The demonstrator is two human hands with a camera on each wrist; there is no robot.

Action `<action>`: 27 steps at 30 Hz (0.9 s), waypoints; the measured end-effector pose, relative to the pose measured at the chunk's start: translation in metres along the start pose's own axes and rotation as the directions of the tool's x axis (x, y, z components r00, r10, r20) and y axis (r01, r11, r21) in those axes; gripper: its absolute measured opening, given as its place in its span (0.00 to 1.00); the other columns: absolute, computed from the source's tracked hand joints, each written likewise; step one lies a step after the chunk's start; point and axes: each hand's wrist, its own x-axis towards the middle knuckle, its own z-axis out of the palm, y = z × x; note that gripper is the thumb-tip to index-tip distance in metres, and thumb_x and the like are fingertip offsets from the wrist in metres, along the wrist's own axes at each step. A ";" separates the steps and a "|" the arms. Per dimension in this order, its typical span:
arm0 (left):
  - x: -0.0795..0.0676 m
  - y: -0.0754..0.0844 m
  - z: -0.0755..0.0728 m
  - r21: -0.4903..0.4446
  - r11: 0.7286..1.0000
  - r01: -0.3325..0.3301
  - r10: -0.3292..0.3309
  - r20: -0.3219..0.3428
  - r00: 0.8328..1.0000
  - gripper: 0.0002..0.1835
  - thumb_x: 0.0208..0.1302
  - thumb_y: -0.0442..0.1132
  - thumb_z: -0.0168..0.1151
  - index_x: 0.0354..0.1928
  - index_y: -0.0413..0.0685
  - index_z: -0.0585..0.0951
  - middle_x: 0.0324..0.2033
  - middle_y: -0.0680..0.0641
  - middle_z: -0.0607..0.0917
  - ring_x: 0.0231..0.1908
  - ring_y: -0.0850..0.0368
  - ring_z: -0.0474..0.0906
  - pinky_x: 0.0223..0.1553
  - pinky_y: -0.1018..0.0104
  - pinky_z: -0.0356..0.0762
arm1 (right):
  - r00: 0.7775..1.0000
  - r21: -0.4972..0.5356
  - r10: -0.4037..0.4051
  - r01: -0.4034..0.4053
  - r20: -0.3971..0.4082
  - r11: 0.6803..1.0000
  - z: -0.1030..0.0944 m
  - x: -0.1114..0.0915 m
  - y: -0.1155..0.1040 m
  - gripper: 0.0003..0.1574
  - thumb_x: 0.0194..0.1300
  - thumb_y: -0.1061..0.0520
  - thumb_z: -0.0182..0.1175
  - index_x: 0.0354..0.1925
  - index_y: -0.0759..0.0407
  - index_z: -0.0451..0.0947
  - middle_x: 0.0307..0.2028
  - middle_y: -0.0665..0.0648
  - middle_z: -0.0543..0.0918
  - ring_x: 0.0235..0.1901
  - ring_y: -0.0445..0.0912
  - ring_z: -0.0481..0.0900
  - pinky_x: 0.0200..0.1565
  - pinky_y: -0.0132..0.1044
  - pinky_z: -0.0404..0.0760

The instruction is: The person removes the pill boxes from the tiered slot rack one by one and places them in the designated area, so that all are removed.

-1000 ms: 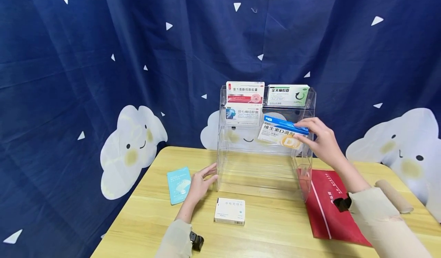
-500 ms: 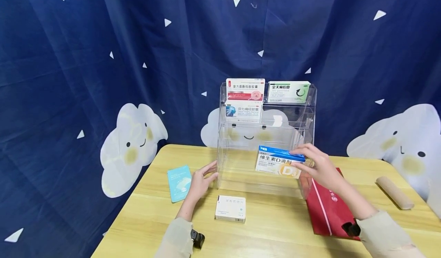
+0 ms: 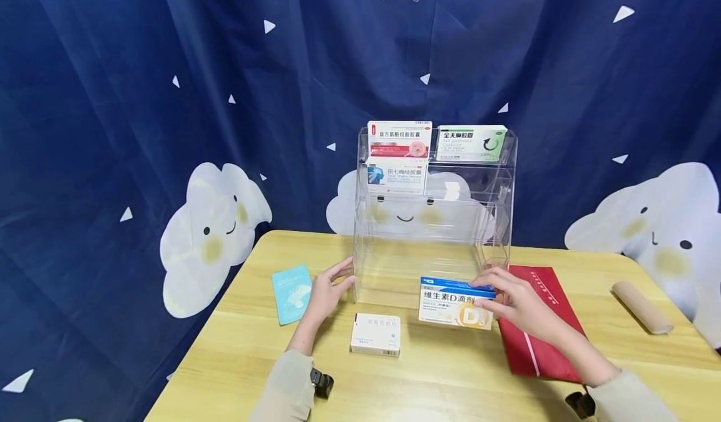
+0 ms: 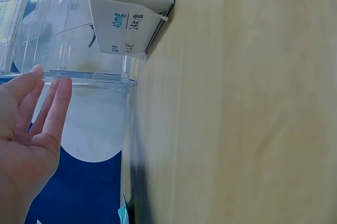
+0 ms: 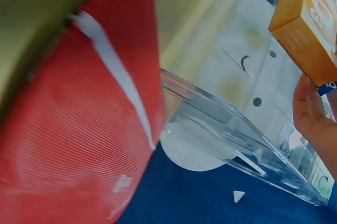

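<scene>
My right hand [image 3: 521,303] pinches a blue, white and orange vitamin D drops box [image 3: 445,309] by its upper right end. It holds the box low in front of the clear display rack [image 3: 357,228], its printed face toward me. The box's orange end [image 5: 295,39] shows in the right wrist view. My left hand [image 3: 327,290] has its fingers extended, fingertips at the rack's lower left side; the left wrist view shows these fingers [image 4: 58,108] against the clear edge. A white medicine box [image 3: 375,331] lies on the table between the hands.
Red-and-white [image 3: 398,139], green-and-white [image 3: 470,143] and blue-and-white medicine boxes [image 3: 397,176] stand on the rack's upper tiers. A teal packet [image 3: 291,293] lies left, a red pouch [image 3: 543,347] right, beside a cardboard tube [image 3: 642,307]. A blue curtain [image 3: 304,96] hangs behind.
My right hand has brought the vitamin D drops box down from the rack's middle tier to low in front of it, levelling it. The left hand keeps its place at the rack's side.
</scene>
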 end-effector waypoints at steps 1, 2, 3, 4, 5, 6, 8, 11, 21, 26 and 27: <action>0.001 0.001 0.000 0.000 1.000 0.000 0.000 0.001 1.000 0.26 0.63 0.34 0.65 0.64 0.50 0.76 0.56 0.42 0.84 0.56 0.45 0.82 0.66 0.51 0.75 | 1.000 -0.005 0.009 -0.009 0.010 1.000 0.001 -0.002 -0.001 0.26 0.46 0.66 0.75 0.45 0.50 0.82 0.43 0.51 0.83 0.43 0.32 0.74 0.30 0.21 0.81; 0.001 0.001 0.000 0.001 1.000 -0.001 0.001 0.002 1.000 0.26 0.63 0.34 0.65 0.64 0.50 0.76 0.56 0.41 0.84 0.56 0.45 0.82 0.66 0.51 0.74 | 1.000 -0.004 0.020 -0.020 0.024 1.000 0.001 -0.005 -0.001 0.26 0.47 0.65 0.75 0.45 0.49 0.82 0.43 0.50 0.83 0.44 0.32 0.74 0.32 0.21 0.82; 0.002 0.002 -0.001 0.000 1.000 0.000 0.000 0.003 1.000 0.26 0.63 0.34 0.65 0.64 0.49 0.76 0.56 0.41 0.84 0.56 0.45 0.82 0.66 0.51 0.74 | 0.999 -0.001 0.028 -0.028 0.038 1.000 0.002 -0.007 -0.002 0.25 0.48 0.64 0.75 0.45 0.49 0.82 0.42 0.50 0.83 0.43 0.32 0.75 0.33 0.22 0.83; 0.002 0.002 -0.001 0.001 1.000 0.001 -0.001 0.003 1.000 0.26 0.63 0.34 0.65 0.64 0.49 0.76 0.56 0.41 0.84 0.56 0.45 0.82 0.66 0.51 0.74 | 0.998 0.003 0.034 -0.034 0.051 0.999 0.003 -0.009 -0.002 0.25 0.48 0.63 0.75 0.46 0.48 0.82 0.42 0.49 0.83 0.42 0.31 0.75 0.34 0.23 0.84; 0.002 0.002 -0.001 0.003 1.000 -0.004 0.004 0.003 1.000 0.26 0.63 0.33 0.65 0.64 0.49 0.76 0.56 0.41 0.84 0.56 0.44 0.82 0.66 0.50 0.74 | 0.997 0.005 0.037 -0.038 0.062 0.999 0.003 -0.011 -0.002 0.25 0.49 0.63 0.75 0.46 0.48 0.82 0.42 0.49 0.83 0.41 0.32 0.76 0.34 0.23 0.84; 0.003 0.003 -0.001 0.001 1.000 -0.001 0.001 0.002 1.000 0.26 0.63 0.33 0.65 0.64 0.49 0.76 0.55 0.41 0.84 0.56 0.44 0.82 0.66 0.51 0.75 | 0.997 0.008 0.038 -0.039 0.072 0.999 0.004 -0.012 -0.003 0.25 0.49 0.62 0.75 0.46 0.48 0.81 0.42 0.49 0.83 0.40 0.32 0.76 0.34 0.23 0.84; 0.003 0.002 -0.001 0.002 1.000 -0.004 0.004 0.001 1.000 0.25 0.63 0.33 0.65 0.64 0.49 0.76 0.55 0.41 0.84 0.56 0.44 0.82 0.65 0.51 0.76 | 0.995 0.015 0.034 -0.036 0.092 0.999 0.006 -0.016 -0.003 0.24 0.50 0.62 0.75 0.46 0.48 0.81 0.42 0.49 0.83 0.39 0.33 0.76 0.34 0.23 0.83; 0.002 0.006 0.000 0.002 1.000 -0.009 0.009 -0.005 1.000 0.25 0.63 0.33 0.64 0.64 0.47 0.76 0.55 0.39 0.84 0.56 0.43 0.81 0.64 0.50 0.76 | 0.992 0.024 0.033 -0.036 0.124 0.999 0.008 -0.021 -0.004 0.22 0.52 0.60 0.73 0.47 0.48 0.81 0.42 0.48 0.83 0.38 0.33 0.75 0.33 0.23 0.82; 0.002 0.000 0.000 0.010 1.000 -0.002 0.002 0.002 1.000 0.25 0.63 0.34 0.65 0.64 0.49 0.76 0.55 0.40 0.84 0.56 0.44 0.81 0.64 0.51 0.76 | 0.976 0.086 0.025 -0.045 0.215 0.995 0.018 -0.033 -0.003 0.18 0.58 0.55 0.70 0.47 0.48 0.80 0.42 0.48 0.81 0.40 0.35 0.77 0.38 0.22 0.83; 0.001 -0.001 0.000 0.009 1.000 -0.015 0.014 0.006 1.000 0.25 0.64 0.35 0.65 0.64 0.48 0.76 0.55 0.39 0.84 0.56 0.42 0.81 0.63 0.50 0.77 | 0.973 0.070 0.033 -0.051 0.230 0.996 0.021 -0.036 0.000 0.17 0.58 0.54 0.70 0.46 0.49 0.79 0.41 0.48 0.82 0.40 0.35 0.77 0.38 0.24 0.84; 0.002 -0.001 0.000 0.005 1.000 -0.012 0.012 0.005 1.000 0.25 0.63 0.35 0.65 0.64 0.48 0.76 0.55 0.39 0.84 0.56 0.42 0.81 0.63 0.50 0.77 | 0.971 0.063 0.038 -0.054 0.235 0.997 0.022 -0.037 0.000 0.17 0.58 0.54 0.70 0.46 0.49 0.79 0.41 0.48 0.82 0.40 0.35 0.77 0.39 0.24 0.84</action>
